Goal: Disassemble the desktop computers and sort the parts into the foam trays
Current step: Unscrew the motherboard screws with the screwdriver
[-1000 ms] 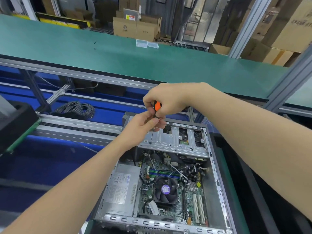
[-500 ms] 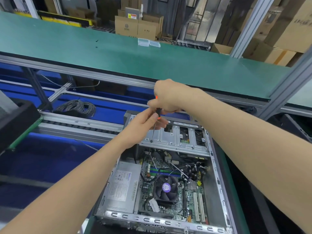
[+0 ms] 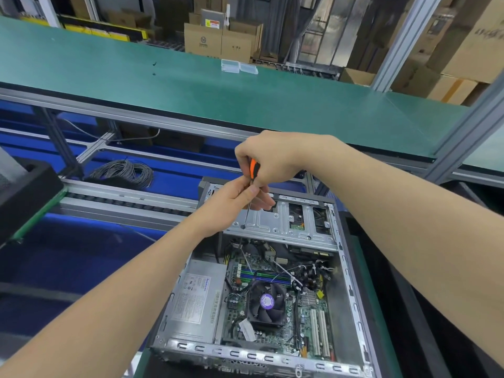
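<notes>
An open desktop computer case (image 3: 351, 296) lies on its side in front of me, with its power supply (image 3: 196, 298), CPU fan (image 3: 268, 301) and motherboard exposed. A silver drive cage (image 3: 281, 222) spans the far end of the case. A screwdriver (image 3: 252, 184) with an orange and black handle stands nearly upright, its tip on a screw at the cage's left side. My right hand (image 3: 272, 159) grips the handle from above. My left hand (image 3: 237, 197) pinches the metal shaft just below the handle.
A long green workbench (image 3: 191, 83) runs across behind the case, with two small clear plastic boxes (image 3: 238, 67) on it. A coil of grey cable (image 3: 122, 171) lies on blue matting at left. A black foam tray (image 3: 24, 192) sits at far left. Cardboard boxes stand behind.
The screwdriver stays on the same screw while my right hand rotates on the handle; the orange handle, hidden half a second ago, shows again. The camera has shifted slightly.
</notes>
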`<state>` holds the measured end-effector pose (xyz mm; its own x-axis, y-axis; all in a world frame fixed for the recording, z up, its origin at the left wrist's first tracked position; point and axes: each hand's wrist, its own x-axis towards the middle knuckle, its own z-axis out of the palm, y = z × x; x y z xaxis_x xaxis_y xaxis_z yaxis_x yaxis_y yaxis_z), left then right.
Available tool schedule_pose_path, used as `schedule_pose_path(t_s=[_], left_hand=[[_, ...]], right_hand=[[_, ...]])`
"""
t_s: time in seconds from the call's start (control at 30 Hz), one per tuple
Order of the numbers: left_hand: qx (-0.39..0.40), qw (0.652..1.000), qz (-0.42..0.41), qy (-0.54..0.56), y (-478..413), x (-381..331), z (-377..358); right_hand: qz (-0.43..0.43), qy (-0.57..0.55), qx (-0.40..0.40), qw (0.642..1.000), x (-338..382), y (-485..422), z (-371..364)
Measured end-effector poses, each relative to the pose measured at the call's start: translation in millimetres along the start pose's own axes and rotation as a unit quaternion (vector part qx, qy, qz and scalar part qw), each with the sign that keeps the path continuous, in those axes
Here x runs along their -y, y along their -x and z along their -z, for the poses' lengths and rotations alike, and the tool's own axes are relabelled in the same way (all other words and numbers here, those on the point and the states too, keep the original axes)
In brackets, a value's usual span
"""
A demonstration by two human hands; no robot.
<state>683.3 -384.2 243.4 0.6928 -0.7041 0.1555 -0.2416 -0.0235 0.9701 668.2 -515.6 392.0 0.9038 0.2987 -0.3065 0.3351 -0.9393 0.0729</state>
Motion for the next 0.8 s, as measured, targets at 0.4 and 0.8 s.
schedule_pose_path(t_s=[0.4,0.8], left_hand=[[0.003,1.000,-0.006,0.015,6,2,2],[0.011,1.000,0.001,0.004,5,4,3]], right_hand=[[-0.140,-0.045,-0.087,0.985,10,-14,-15],[0.028,0.048,0.007,0.998,5,-9,-3]])
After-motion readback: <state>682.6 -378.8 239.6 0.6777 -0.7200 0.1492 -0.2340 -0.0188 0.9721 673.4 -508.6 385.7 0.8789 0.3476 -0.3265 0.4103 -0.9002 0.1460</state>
